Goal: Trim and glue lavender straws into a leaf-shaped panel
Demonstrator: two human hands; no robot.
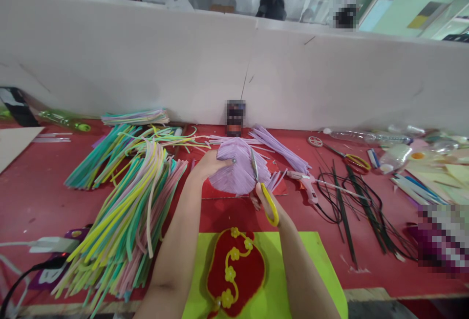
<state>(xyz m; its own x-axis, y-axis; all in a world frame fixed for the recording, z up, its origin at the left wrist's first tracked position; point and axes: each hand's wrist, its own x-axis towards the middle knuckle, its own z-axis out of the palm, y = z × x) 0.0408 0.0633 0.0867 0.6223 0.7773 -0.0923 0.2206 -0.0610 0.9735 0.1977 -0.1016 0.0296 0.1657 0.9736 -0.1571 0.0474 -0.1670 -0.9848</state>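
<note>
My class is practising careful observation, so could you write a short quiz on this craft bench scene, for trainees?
1. Choose: what does the right hand hold?
A. a clear plastic bottle
B. silver-bladed scissors with yellow handles
C. a white cable

2. True or false: the left hand holds the rounded lilac fuzzy piece.

3. Fill in: the red rounded piece with yellow edging, on the lime-green panel, carries yellow ____.

Key: 1. B; 2. True; 3. flowers
</note>
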